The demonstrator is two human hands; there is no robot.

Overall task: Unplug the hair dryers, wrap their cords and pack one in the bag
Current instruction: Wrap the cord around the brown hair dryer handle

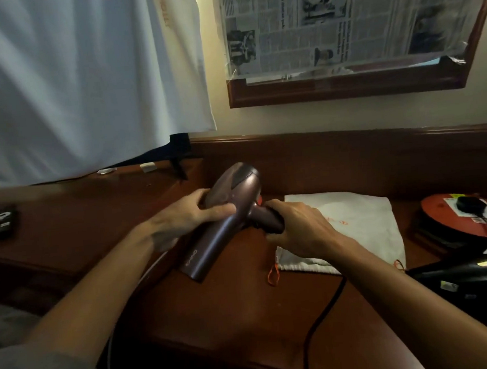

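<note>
A mauve-brown hair dryer (227, 214) is held just above the wooden desk (245, 314), its nozzle pointing down toward me. My left hand (187, 217) grips the barrel from the left. My right hand (294, 227) is closed around the handle. A black cord (323, 317) runs from under my right wrist down over the desk's front edge. A white drawstring bag (363, 222) with orange cords lies flat on the desk behind my right hand. A second, black hair dryer (462, 278) lies at the right edge, partly cut off.
A red round tin (446, 222) with a black plug on top sits at the far right. A black remote (3, 221) lies at the far left. A white cloth (85, 80) hangs over the left. A newspaper-covered framed mirror (341, 33) hangs on the wall.
</note>
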